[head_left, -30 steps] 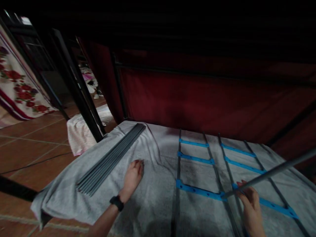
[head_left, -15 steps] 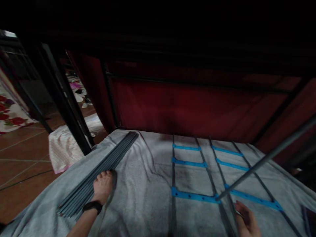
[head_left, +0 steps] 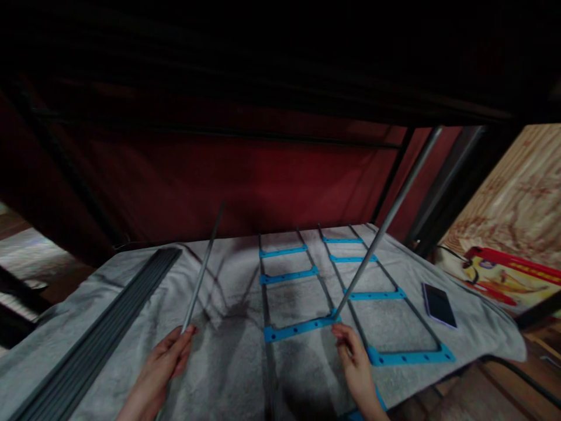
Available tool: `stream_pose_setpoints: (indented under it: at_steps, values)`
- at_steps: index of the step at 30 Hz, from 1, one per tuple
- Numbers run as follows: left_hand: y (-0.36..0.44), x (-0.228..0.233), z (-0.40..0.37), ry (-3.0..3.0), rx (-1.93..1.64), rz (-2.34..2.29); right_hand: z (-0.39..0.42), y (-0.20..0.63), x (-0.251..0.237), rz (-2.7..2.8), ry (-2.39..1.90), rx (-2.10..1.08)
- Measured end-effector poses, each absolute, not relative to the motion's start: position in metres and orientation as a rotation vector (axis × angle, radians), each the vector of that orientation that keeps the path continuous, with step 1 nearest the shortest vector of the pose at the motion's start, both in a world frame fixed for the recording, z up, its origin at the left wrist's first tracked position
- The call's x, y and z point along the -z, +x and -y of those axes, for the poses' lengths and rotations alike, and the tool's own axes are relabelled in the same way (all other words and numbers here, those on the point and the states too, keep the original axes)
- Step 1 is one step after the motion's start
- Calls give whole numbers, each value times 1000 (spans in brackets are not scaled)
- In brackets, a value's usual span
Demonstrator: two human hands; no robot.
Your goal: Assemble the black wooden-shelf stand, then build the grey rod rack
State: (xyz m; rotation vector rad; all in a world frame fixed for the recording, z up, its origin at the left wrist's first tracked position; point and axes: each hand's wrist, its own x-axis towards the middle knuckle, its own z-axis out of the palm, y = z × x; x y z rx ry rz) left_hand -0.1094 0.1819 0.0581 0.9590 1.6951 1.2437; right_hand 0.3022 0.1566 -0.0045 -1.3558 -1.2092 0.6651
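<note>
1. One grey rod [head_left: 204, 278] in closed grip of left hand [head_left: 166, 356], tilted up over left half of blanket [head_left: 232, 374].
2. Observed right hand [head_left: 353, 356] loosely curled beside blue crosspiece [head_left: 302, 328]; cannot tell whether gripping anything.
3. Found second rod [head_left: 385, 219] leaning, foot at crosspiece's right end.
4. Located rod bundle [head_left: 109, 327] near blanket's left edge.

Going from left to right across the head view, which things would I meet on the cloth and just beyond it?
Rod bundle → left hand → left frame → right frame → phone → red and yellow box.
</note>
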Motion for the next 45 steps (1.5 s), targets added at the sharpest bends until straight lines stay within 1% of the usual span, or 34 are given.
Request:
stream_pose_setpoints:
  at_steps: [2,7,10,13,17,20,25,29,34,37,39,45]
  values:
    - [-65,-66,-194,830,-1249,-1339,-156,277,-5,1266,-1304,-725]
    - [20,-77,-223,446,-1303,-942,-151,233,-21,1410,-1174,-815]
    - [48,-78,-234,289,-1279,-759,-147,239,-21,1464,-1189,-812]
    - [62,-76,-240,215,-1269,-668,-150,273,-14,1333,-1304,-696]
    - [68,-71,-247,221,-1307,-672,-156,324,0,1126,-1427,-607]
    - [77,-69,-253,299,-1386,-718,-156,334,1,1138,-1406,-661]
    - [106,-75,-257,529,-1528,-751,-163,290,-16,1406,-1311,-737]
    - [120,-86,-262,789,-1503,-833,-190,258,-22,1622,-1334,-639]
    - [96,-100,-286,1050,-1465,-1029,-229,255,-14,1775,-1567,-468]
    - [71,-108,-310,1083,-1417,-1031,-236,262,-12,1801,-1611,-350]
    - [58,-111,-329,1040,-1449,-1003,-231,266,-11,1793,-1601,-290]
    - [50,-112,-401,891,-1686,-1018,-195,303,-2,1713,-1567,-398]
